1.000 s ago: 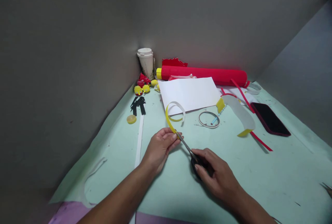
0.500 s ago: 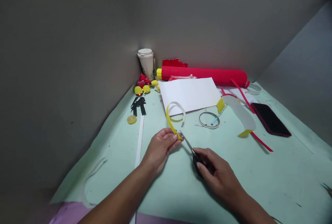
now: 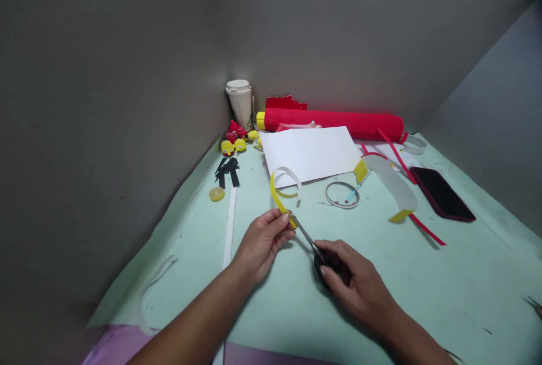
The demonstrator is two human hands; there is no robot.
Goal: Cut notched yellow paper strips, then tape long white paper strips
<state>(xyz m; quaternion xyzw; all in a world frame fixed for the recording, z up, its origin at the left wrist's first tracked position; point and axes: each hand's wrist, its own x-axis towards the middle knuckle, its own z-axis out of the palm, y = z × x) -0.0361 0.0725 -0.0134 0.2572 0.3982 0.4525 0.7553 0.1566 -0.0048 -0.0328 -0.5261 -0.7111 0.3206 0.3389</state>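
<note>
Between the thumb and fingers of my left hand (image 3: 265, 241) is the lower end of a yellow corrugated paper strip (image 3: 276, 196). Its far part curls up and over, showing a white back. My right hand (image 3: 353, 275) grips the black handles of a pair of scissors (image 3: 305, 236). The scissors point up and left, and their blade tips are at the strip's end, right beside my left fingertips. Whether the blades have the paper between them is too small to tell. Just beyond the curl lies a white sheet of paper (image 3: 311, 153).
A tape ring (image 3: 342, 194), a curved yellow-and-white strip (image 3: 392, 184), red strips (image 3: 427, 229) and a phone (image 3: 444, 193) lie to the right. Black strips (image 3: 228, 170), small yellow and red paper pieces (image 3: 227, 146) and a white cup (image 3: 240, 105) stand left. A red roll (image 3: 334, 121) lies behind.
The scissors' tips have come onto the end of the yellow strip and their blades have drawn closer together. My left hand keeps its hold, almost unmoved.
</note>
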